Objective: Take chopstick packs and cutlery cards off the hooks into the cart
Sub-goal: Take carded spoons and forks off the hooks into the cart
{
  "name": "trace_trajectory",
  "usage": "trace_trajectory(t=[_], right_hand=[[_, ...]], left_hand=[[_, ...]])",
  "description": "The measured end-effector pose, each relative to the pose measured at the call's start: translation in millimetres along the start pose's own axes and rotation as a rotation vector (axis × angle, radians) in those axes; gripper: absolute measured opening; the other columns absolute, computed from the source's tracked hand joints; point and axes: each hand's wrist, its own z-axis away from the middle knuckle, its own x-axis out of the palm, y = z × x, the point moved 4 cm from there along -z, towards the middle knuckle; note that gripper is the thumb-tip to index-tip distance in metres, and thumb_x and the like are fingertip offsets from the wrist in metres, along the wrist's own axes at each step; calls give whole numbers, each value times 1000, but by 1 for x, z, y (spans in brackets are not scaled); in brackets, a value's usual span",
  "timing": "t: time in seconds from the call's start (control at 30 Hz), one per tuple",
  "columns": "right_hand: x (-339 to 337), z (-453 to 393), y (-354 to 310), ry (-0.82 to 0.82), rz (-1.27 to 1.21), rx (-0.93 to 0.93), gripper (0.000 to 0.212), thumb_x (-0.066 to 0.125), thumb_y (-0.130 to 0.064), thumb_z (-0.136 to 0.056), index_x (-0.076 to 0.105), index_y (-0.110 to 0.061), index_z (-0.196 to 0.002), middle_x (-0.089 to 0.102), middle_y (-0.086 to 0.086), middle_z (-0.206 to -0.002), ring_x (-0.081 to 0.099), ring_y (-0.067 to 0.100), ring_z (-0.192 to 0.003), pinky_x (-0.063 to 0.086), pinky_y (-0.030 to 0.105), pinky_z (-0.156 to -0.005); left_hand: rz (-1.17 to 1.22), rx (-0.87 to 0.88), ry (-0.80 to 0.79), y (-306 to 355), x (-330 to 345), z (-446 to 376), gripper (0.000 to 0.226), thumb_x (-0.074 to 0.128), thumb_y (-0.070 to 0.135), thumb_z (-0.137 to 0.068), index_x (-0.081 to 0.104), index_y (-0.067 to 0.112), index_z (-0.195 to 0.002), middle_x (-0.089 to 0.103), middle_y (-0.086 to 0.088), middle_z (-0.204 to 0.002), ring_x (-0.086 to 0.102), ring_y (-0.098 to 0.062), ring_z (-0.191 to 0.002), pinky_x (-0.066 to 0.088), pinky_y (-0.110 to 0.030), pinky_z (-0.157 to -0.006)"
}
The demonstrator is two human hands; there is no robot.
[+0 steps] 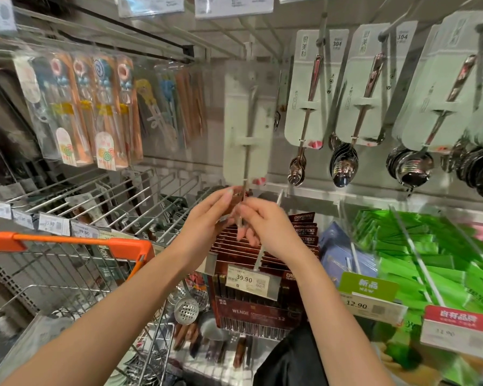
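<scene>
— What are the hands doing?

— Both are meeting below a pale cutlery card (247,126). The left hand (207,218) is curling round the metal end sticking out under the card, thumb up and fingertips pinching it. The right hand (262,227) is pinching the same end from the other side, fingers bent downward. The picture is blurring there, so I cannot tell whether that end is a fork or a spoon.

— Where is the card sitting?

— It is standing upright in front of the wall panel, left of the other cards (315,87) hanging on their hooks with spoons (343,165) dangling below. Whether it is on a hook or off it I cannot tell; its top is smeared.

— And the chopstick packs?

— Children's packs (95,107) are hanging on hooks at upper left. Dark red boxes (257,296) are hanging in a row just behind the hands, with a 39.90 tag (248,280) in front of them. Green packs (430,246) are hanging to the right, behind a 12.90 tag (371,305).

— The cart?

— The cart (67,263), with an orange handle, is standing at lower left, under the left forearm. A skimmer (186,310) is showing beside its right edge.
</scene>
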Motion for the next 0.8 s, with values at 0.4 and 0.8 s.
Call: trace_trajectory(t=[0.4,0.8], right_hand=[[-44,3,-5,480,-52,-150,29,49,-21,-99,58,-21,-71,49,-6,-53,44,1,-46,36,17,-51],[-47,-5,9,659,-165,-14,27,50,-22,-97,69,-16,-79,39,-13,-39,37,2,-40,29,21,-48]], left_hand=[[90,-98,50,-4,0,-1,49,48,50,-79,66,18,-113,71,3,-96,61,-9,-81,53,-31,-87],[112,-113,64,-4,-3,0,52,50,50,-79,65,16,-115,72,3,-94,62,-9,-79,53,-27,-81]])
